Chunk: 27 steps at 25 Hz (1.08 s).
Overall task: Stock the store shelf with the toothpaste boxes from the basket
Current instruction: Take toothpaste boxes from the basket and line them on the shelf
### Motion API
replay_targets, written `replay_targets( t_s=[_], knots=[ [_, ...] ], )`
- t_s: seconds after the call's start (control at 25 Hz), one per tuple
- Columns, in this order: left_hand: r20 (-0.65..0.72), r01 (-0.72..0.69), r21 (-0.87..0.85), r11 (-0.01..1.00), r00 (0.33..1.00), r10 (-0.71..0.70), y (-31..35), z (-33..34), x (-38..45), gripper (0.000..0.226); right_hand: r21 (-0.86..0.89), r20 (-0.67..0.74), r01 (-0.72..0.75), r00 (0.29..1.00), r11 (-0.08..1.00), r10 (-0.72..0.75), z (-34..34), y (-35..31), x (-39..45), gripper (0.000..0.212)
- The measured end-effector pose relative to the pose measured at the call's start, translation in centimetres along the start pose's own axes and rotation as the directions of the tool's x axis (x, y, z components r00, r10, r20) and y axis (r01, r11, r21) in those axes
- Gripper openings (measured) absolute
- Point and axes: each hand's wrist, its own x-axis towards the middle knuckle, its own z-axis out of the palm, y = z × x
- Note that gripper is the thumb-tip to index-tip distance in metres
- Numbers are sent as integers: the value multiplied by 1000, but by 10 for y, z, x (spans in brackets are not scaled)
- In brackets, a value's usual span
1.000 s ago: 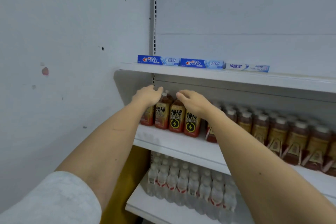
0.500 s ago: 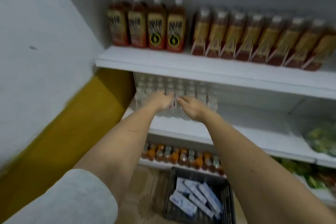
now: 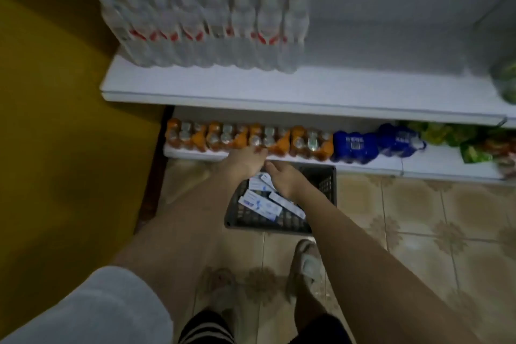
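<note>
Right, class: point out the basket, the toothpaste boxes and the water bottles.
basket [image 3: 325, 179]: head view, bare right wall.
toothpaste boxes [image 3: 259, 204]: head view, top face of the nearest box.
water bottles [image 3: 195, 33]: head view, red label band of a front bottle.

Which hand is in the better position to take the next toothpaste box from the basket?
Probably the right hand: it hangs over the toothpaste boxes in the basket. The left hand is at its far-left rim.

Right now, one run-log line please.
phase: reaching into basket | left hand: open, empty | right hand: open, over toothpaste boxes | nothing gripped yet
</note>
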Motion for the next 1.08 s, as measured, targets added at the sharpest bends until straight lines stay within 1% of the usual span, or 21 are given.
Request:
replay_targets(
  t_s=[0.12,0.24,0.4,0.48,0.56,0.64,0.72,0.8,0.84,0.88,0.92,0.96,1.0,1.08],
  knots=[
    [114,56,-16,998,992,-53,2,89,56,57,50,33,-210,977,976,209,27,96,41,46],
    [195,70,-10,998,979,-67,-2,164,118,63,49,41,-310,951,950,308,51,183,88,42],
    [175,20,-19,1000,984,-17,-15,263,214,55,50,-8,-363,932,931,364,64,288,169,40],
    [159,-13,-20,1000,987,16,-21,308,260,52,22,-56,-374,926,927,374,65,336,210,40],
    [108,-32,-44,999,993,36,-24,345,300,53,-28,-92,-397,915,917,393,69,377,245,39],
    [35,-20,-91,996,999,23,-25,378,335,56,-100,-76,-407,913,908,401,82,404,272,44],
    [-4,20,-161,987,1000,-21,-27,404,361,58,-186,-66,-374,928,909,368,101,420,293,54],
    [-40,35,-168,985,998,-43,-31,420,375,61,-235,-122,-345,938,909,325,114,430,306,61],
    [-71,32,-117,993,997,-40,-31,425,379,62,-247,-156,-340,938,908,308,116,435,313,62],
    [-99,34,-30,999,994,-37,-33,428,383,62,-242,-179,-341,936,908,303,117,440,319,60],
    [-120,40,58,998,992,-33,-33,429,385,59,-224,-175,-345,934,912,310,116,443,323,59],
    [-124,59,110,992,991,-45,-34,427,387,57,-199,-149,-350,934,915,325,115,446,326,57],
    [-115,81,127,989,991,-67,-35,426,389,54,-175,-120,-352,934,919,335,115,448,328,56],
    [-88,127,96,987,989,-119,-39,425,390,47,-154,-93,-347,937,925,336,117,448,325,55]
  ],
)
